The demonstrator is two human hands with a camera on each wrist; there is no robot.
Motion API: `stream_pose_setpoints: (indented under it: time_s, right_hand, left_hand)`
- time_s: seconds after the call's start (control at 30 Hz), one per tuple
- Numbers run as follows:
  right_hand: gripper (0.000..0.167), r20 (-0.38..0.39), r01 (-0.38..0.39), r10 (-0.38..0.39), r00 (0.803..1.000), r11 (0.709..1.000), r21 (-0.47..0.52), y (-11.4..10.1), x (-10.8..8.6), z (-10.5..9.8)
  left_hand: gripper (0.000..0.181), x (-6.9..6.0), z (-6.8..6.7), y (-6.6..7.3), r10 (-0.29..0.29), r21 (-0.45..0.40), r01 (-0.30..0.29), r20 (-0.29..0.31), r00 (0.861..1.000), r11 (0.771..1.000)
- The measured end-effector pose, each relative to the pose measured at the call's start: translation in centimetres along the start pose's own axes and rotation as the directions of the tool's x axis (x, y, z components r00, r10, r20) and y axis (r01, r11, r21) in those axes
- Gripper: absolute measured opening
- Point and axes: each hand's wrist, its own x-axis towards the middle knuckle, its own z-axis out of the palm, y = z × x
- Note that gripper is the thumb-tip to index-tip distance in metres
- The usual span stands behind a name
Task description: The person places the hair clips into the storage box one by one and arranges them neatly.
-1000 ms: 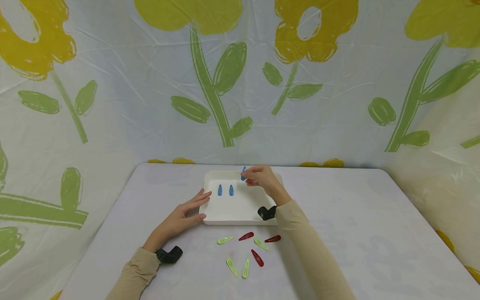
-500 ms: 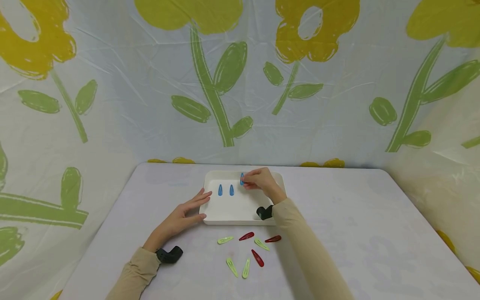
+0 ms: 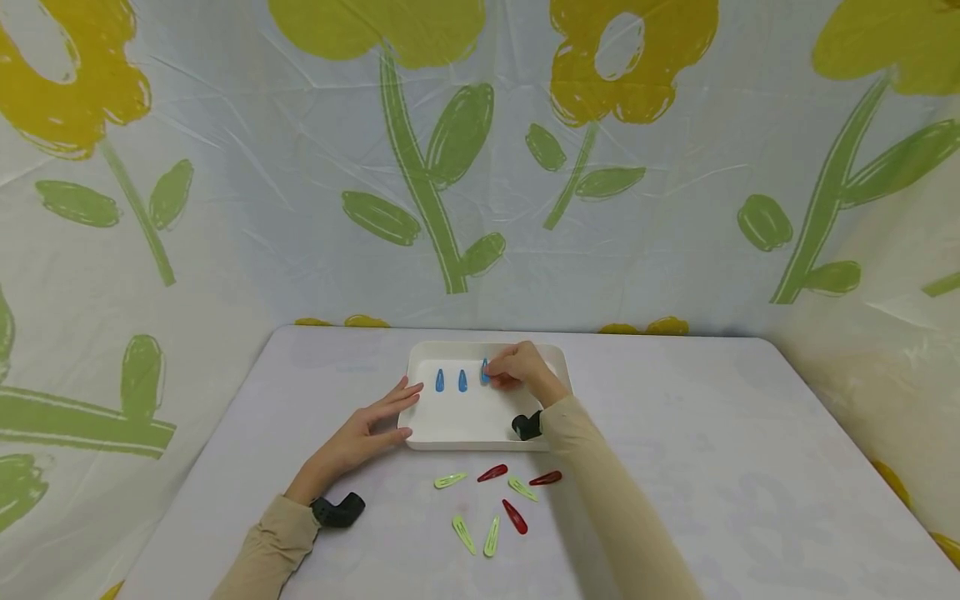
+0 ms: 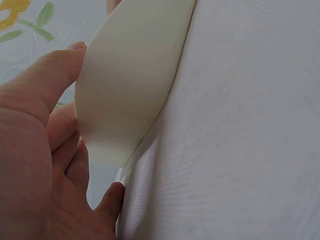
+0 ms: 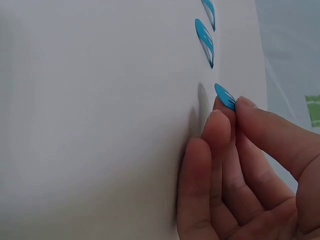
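A blue snap hair clip (image 5: 224, 96) is pinched between the thumb and fingers of my right hand (image 3: 522, 367), just over the back part of the white tray (image 3: 480, 429). To its left, two more blue hair clips (image 3: 440, 380) (image 3: 462, 380) lie side by side in the tray, narrow ends pointing away. My left hand (image 3: 372, 429) rests at the tray's left edge with its fingers spread. The left wrist view shows that thumb and fingers touching the tray's outer wall (image 4: 130, 75).
In front of the tray, several light green hair clips (image 3: 491, 536) and three red hair clips (image 3: 515, 517) lie scattered on the white table (image 3: 712, 467). A flower-printed curtain (image 3: 300, 167) hangs behind the table.
My right hand has come down and slightly nearer with the blue hair clip, from over the tray's back rim into line with the other two. The left hand has stayed put.
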Motion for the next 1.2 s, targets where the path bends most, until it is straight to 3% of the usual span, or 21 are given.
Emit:
stream_pose_setpoints:
  time_s: [0.27,0.87,1.2]
  right_hand:
    - [0.011,-0.001,0.014,-0.014,1.0,0.994,-0.107,0.2,0.0,0.2]
    - [0.01,-0.059,0.059,-0.068,0.996,0.987,-0.146,1.2,-0.2,1.0]
    - [0.011,-0.054,0.058,-0.071,0.996,0.976,-0.209,1.1,-0.3,0.8]
  left_hand:
    - [0.06,0.1,0.1,0.1,-0.002,-0.002,0.002,0.005,1.0,1.0]
    - [0.059,-0.2,0.0,0.3,-0.026,-0.001,0.026,-0.003,1.0,1.0]
    - [0.058,0.0,0.0,0.6,-0.001,-0.009,0.001,-0.003,1.0,1.0]
